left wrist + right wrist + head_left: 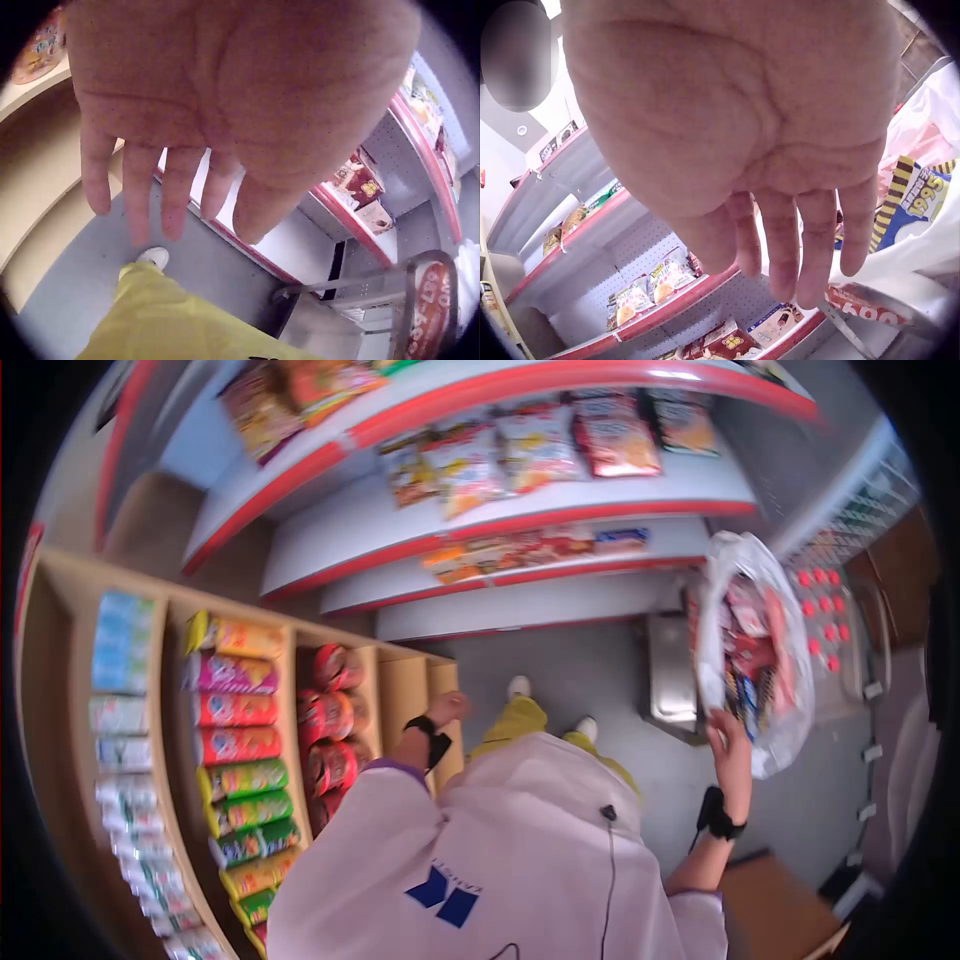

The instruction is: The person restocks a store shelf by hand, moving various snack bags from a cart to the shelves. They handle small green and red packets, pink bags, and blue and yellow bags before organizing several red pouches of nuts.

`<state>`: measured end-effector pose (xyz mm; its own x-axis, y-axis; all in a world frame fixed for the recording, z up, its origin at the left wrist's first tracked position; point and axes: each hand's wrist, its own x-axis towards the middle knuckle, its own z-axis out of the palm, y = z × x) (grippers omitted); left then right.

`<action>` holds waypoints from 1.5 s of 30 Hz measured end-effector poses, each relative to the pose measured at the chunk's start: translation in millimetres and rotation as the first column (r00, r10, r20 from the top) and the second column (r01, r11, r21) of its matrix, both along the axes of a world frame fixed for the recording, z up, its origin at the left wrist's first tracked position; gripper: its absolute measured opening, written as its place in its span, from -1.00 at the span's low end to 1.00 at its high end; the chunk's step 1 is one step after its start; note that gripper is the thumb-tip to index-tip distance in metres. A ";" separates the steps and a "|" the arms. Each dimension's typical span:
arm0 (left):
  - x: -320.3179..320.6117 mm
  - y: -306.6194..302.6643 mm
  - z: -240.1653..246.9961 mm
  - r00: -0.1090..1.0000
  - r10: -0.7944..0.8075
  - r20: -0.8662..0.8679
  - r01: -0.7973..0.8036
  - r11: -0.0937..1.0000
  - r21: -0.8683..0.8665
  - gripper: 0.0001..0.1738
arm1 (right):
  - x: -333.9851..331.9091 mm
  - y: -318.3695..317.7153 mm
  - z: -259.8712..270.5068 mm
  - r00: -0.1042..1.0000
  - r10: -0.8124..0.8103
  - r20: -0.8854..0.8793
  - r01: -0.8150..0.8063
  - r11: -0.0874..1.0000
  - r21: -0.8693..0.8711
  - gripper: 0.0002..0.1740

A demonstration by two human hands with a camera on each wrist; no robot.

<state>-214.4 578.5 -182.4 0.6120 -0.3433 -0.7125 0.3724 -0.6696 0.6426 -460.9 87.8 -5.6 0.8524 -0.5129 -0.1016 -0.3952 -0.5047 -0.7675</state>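
Observation:
A white plastic bag (712, 650) stands at the right in the head view, its mouth open and several packaged snacks inside. One packet in it, blue and white with yellow-and-black stripes (919, 199), shows in the right wrist view. My right hand (735, 745) is at the bag's near rim; its fingers (784, 247) extend loosely with the palm facing the wrist camera. My left hand (447, 708) hangs beside the wooden shelf (400, 685), holding nothing. In the left wrist view its fingers (180, 187) are relaxed and nearly straight.
White shelves with red edges (510, 535) carry chip bags (540, 445) and boxed snacks (540, 550) in front. Cookie packets (238, 710) and red containers (330, 715) fill the wooden unit at left. A metal stand (672, 670) is left of the bag; a brown box (775, 905) is at lower right.

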 end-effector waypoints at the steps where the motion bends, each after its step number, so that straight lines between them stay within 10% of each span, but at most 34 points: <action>1: 5.6 16.1 -37.4 0.995 0.090 0.041 -0.088 0.995 -0.041 -0.64 | -7.9 -9.3 -14.1 0.999 -0.029 0.043 0.028 0.999 0.030 -0.70; 10: 3.1 -22.3 -7.3 0.975 0.193 -0.114 -0.197 0.980 -0.023 -0.64 | -39.7 -70.0 37.8 0.968 -0.251 -0.003 0.247 0.955 -0.161 -0.74; 21: 5.7 -20.8 3.9 0.965 0.242 -0.102 -0.240 0.970 0.030 -0.76 | 52.1 -143.2 -5.9 0.955 0.188 -0.231 -0.267 0.884 -0.383 -0.53; 31: -26.7 -3.1 35.2 0.957 0.291 0.013 -0.292 0.955 0.049 -0.67 | 124.2 -185.2 -111.0 0.922 0.009 -0.387 -0.313 0.605 -0.732 -0.53; 39: -65.0 53.0 29.4 0.887 0.434 -0.155 -0.383 0.881 0.277 -0.66 | 125.4 -203.2 -109.6 0.973 0.005 -0.229 -0.116 0.873 -0.473 -0.54; 45: -35.6 32.1 24.7 0.904 0.414 -0.108 -0.388 0.899 0.200 -0.66 | 94.5 -214.1 -41.0 0.998 -0.064 0.011 0.060 0.854 -0.516 -0.67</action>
